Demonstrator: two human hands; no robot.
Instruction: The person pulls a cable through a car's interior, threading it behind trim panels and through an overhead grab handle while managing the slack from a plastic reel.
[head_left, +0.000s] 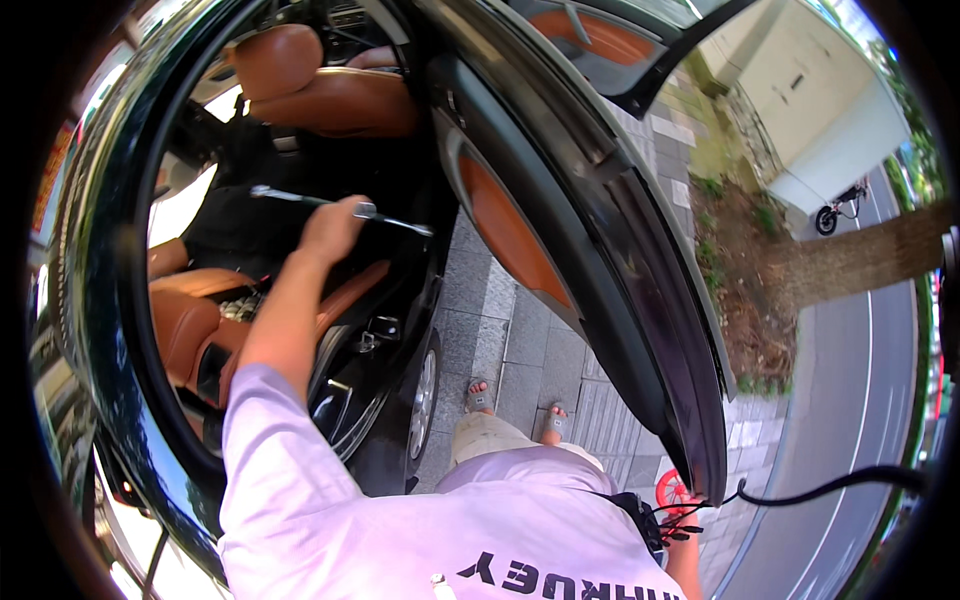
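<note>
My left hand (332,228) reaches through the open car doorway, its fingers closed around a long silvery rod (300,198). The rod lies nearly level over the dark car interior, with a thicker end to the left and a thin tip to the right of my hand. I cannot make out its exact kind. At the lower right, my right forearm (684,565) ends by the edge of the open door. A red, ring-like thing (672,490) shows there, and my right hand's fingers are hidden or too small to read.
Brown seats (345,100) fill the car on both sides of a dark floor. The open door (590,230) curves along my right. A second open door (590,35) stands farther ahead. Grey paving (520,330) lies under my feet. A black hose (830,488) hangs at right.
</note>
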